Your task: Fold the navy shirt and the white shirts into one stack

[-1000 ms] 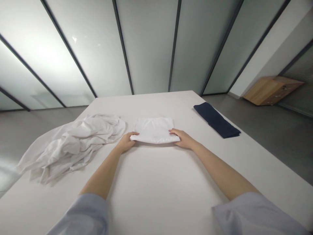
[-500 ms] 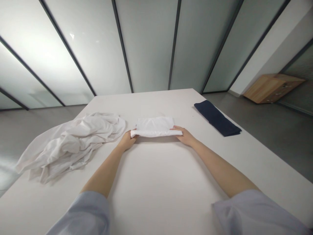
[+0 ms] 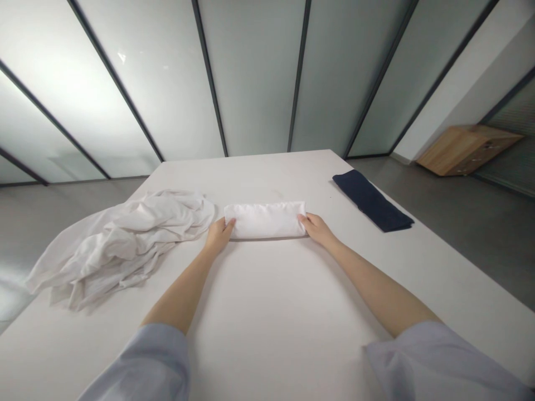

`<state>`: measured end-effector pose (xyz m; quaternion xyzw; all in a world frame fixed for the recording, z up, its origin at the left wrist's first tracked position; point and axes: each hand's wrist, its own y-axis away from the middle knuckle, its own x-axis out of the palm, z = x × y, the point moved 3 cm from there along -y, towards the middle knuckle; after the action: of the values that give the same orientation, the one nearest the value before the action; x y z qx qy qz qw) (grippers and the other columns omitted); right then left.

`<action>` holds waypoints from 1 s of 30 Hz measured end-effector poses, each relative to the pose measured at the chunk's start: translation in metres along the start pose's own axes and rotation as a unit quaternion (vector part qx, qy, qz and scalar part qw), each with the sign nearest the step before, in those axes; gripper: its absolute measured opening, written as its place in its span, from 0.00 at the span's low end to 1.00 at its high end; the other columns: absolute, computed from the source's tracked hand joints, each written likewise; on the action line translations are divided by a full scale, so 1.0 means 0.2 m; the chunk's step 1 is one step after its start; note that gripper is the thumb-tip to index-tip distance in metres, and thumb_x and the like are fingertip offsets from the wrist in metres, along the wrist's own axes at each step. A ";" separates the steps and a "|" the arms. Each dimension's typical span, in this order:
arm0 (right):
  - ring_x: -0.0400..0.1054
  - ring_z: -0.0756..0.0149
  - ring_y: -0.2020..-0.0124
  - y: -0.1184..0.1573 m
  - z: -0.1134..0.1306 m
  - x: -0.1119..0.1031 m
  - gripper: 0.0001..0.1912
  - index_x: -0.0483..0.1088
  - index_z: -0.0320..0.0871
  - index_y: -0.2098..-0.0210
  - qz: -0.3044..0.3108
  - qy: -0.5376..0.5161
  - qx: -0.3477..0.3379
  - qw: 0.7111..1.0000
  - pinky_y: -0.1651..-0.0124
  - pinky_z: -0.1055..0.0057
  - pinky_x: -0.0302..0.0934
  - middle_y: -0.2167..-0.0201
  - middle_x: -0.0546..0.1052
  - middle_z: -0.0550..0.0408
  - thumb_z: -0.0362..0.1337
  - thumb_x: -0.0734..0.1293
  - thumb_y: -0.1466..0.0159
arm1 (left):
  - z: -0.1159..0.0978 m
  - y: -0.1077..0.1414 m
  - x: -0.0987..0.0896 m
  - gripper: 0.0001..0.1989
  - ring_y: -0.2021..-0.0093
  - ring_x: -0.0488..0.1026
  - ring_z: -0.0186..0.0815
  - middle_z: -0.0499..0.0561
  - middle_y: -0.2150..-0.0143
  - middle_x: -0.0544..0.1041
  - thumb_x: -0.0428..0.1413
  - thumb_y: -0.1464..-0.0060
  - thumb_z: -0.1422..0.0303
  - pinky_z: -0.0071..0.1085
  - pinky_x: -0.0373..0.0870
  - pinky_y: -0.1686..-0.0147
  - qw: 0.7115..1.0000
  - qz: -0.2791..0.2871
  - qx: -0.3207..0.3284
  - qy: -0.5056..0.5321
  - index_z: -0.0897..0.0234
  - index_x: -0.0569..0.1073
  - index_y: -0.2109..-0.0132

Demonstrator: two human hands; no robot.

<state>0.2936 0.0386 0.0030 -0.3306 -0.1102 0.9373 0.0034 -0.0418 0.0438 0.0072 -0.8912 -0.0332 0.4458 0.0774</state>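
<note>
A white cloth (image 3: 267, 220), folded into a narrow rectangle, lies in front of me around the middle of the table. My left hand (image 3: 219, 233) grips its left end, thumb on top and fingers hidden beneath or behind the edge. At the opposite end, my right hand (image 3: 316, 227) pinches the cloth the same way, with the thumb over the upper face. The cloth's near edge runs straight between both hands, close to the tabletop.
Left of my hands, a crumpled heap of white fabric (image 3: 125, 239) spreads to the edge of the white table (image 3: 276, 312). A folded dark navy cloth (image 3: 371, 201) lies near the right edge. Beyond stand frosted glass panels (image 3: 254, 78) and a wooden cabinet (image 3: 460, 150).
The near part of the white cloth, lifted as a roll before, now lies folded over away from me, making a flat narrow strip. Both thumbs have come on top of its ends.
</note>
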 end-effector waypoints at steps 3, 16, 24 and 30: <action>0.59 0.66 0.77 0.00 0.00 0.00 0.22 0.58 0.46 0.81 -0.021 0.059 0.002 0.998 0.74 0.71 0.49 0.83 0.65 0.58 0.53 0.57 0.38 | -0.03 0.00 0.00 0.22 0.64 0.75 0.44 0.56 0.69 0.78 0.42 0.38 0.56 0.33 0.64 0.64 0.998 0.002 -0.021 -0.053 0.64 0.74 0.63; 0.64 0.49 0.49 0.02 0.00 -0.02 0.20 0.69 0.41 0.51 -0.115 0.227 -0.086 0.963 0.47 0.56 0.58 0.50 0.73 0.41 0.40 0.66 0.42 | -0.08 0.05 -0.05 0.23 0.40 0.64 0.50 0.65 0.41 0.68 0.51 0.42 0.61 0.45 0.61 0.44 0.976 -0.157 0.089 -0.121 0.67 0.66 0.43; 0.53 0.49 0.34 -0.07 0.25 0.13 0.27 0.62 0.40 0.38 0.009 0.318 -0.156 0.935 0.37 0.54 0.49 0.35 0.63 0.42 0.47 0.57 0.32 | -0.37 0.02 0.09 0.28 0.31 0.53 0.49 0.59 0.30 0.58 0.43 0.37 0.54 0.46 0.52 0.36 0.960 0.009 0.152 -0.237 0.62 0.63 0.35; 0.52 0.52 0.33 -0.10 0.26 0.30 0.30 0.58 0.42 0.35 0.117 0.364 -0.112 0.917 0.34 0.56 0.44 0.33 0.59 0.45 0.51 0.52 0.30 | -0.34 -0.02 0.21 0.33 0.31 0.53 0.52 0.61 0.31 0.59 0.38 0.37 0.47 0.52 0.51 0.37 0.963 0.085 0.087 -0.242 0.61 0.60 0.33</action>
<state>0.2129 0.0528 0.0098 -0.6579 -0.1663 0.7273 -0.1034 0.0373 0.0460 0.0150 -0.7460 0.0640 0.6544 0.1056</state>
